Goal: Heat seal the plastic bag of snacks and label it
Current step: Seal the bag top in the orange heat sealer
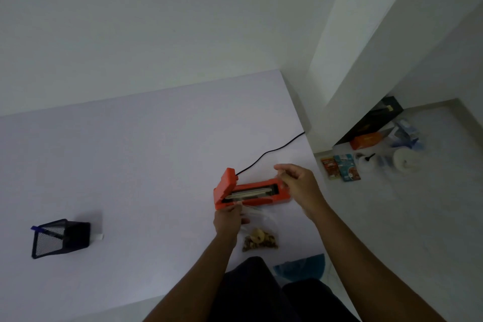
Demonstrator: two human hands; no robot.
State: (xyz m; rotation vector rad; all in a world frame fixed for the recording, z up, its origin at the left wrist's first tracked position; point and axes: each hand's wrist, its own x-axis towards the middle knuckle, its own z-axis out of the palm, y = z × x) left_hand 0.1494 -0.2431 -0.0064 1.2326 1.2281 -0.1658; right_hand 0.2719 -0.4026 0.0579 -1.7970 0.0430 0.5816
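Both hands, left hand (230, 217) and right hand (295, 180), are pinched on the clear plastic bag (257, 232), whose mouth is stretched at the open orange heat sealer (248, 192) on the table (130, 165). Sealing is judged under way; the mouth must next be laid flat on the bar and the lid pressed.

White table (130, 165) vs plain white walls (156, 21), pale floor (418, 217) at rt, dim light.
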